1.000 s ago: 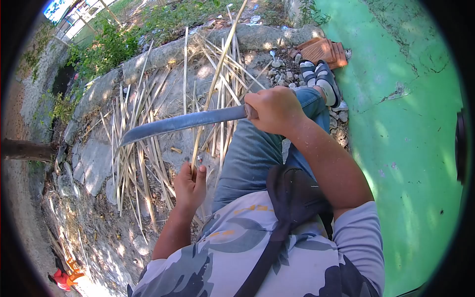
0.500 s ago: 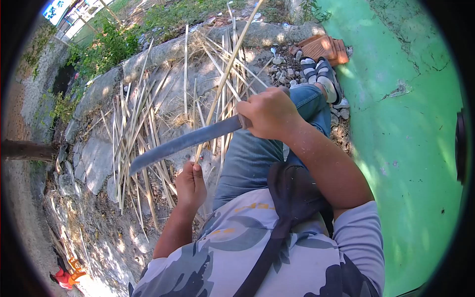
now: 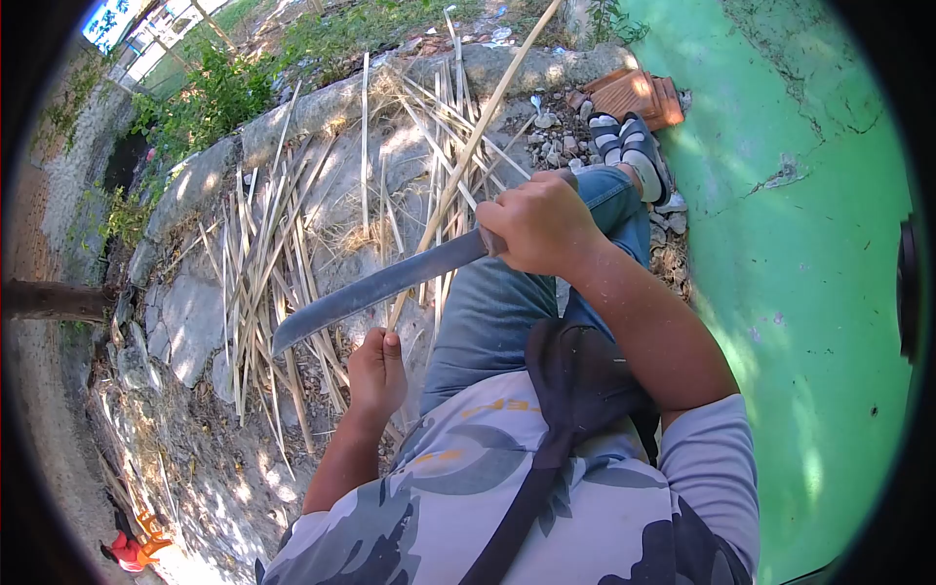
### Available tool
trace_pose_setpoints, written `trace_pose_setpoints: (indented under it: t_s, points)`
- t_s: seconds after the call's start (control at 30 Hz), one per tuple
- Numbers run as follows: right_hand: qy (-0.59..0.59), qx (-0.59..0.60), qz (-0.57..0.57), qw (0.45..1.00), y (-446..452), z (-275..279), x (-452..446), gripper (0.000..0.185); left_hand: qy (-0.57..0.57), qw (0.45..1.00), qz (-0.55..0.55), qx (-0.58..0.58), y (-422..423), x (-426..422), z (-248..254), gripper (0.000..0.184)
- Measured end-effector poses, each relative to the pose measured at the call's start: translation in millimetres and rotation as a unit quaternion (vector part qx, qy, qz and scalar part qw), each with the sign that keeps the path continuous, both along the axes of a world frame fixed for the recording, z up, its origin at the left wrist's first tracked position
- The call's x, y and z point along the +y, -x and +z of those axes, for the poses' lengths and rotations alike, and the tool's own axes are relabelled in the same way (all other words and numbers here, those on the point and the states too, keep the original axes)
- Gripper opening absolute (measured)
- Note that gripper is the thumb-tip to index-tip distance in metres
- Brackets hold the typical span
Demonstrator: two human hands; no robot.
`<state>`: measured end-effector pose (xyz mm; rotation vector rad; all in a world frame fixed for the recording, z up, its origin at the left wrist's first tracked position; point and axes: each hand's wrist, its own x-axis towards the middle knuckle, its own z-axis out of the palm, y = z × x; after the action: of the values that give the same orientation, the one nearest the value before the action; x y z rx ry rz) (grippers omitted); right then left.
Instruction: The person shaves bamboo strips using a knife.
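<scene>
My right hand (image 3: 542, 226) is closed round the handle of a machete (image 3: 385, 285), whose long grey blade points left and slightly down across my view. A long pale strip, bamboo by its look (image 3: 486, 112), rises from my left hand (image 3: 376, 375) toward the top of the view. The fingers of that hand are wrapped round its lower end, thumb on top. The blade crosses over the strip just above my left hand; whether they touch I cannot tell. My crossed legs in jeans (image 3: 492, 317) lie below the right hand.
Many split strips (image 3: 263, 283) lie scattered on the stone ground ahead and left. A green painted floor (image 3: 799, 292) runs along the right. Reddish-brown tiles (image 3: 634, 96) sit beyond my sandalled feet (image 3: 629, 146). A person in red (image 3: 127, 554) is at the lower left.
The machete and my right hand have shifted slightly right and down. The strip's upper end has swung to the right, while my left hand stays almost in place.
</scene>
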<state>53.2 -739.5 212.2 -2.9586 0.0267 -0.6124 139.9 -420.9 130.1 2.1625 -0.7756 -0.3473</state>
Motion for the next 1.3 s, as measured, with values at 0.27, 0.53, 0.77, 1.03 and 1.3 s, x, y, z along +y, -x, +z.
trace_pose_setpoints:
  t_s: [0.27, 0.53, 0.77, 1.03, 1.3]
  points:
    - [-0.050, -0.026, -0.060, 0.997, -0.9, 5.6, -37.4, 0.016, 0.003, 1.000, 0.021, 0.010, -7.4, 26.7, -6.8, 0.039]
    - [-0.052, -0.021, -0.028, 0.998, -5.9, -4.5, -14.1, 0.013, 0.030, 0.999, 0.009, 0.018, 3.1, 25.1, -10.9, 0.039]
    - [-0.084, -0.024, -0.065, 0.994, 2.1, -10.9, -30.9, 0.016, 0.007, 1.000, 0.022, 0.020, -3.8, 29.2, -11.9, 0.037]
    - [-0.079, -0.004, -0.064, 0.995, -2.4, -6.8, -27.5, 0.015, 0.042, 0.998, 0.028, 0.024, 0.3, 25.9, -14.5, 0.039]
    - [-0.049, -0.015, -0.036, 0.998, 6.3, 4.5, -19.7, 0.012, 0.037, 0.998, -0.006, 0.053, -0.3, 29.0, -19.5, 0.041]
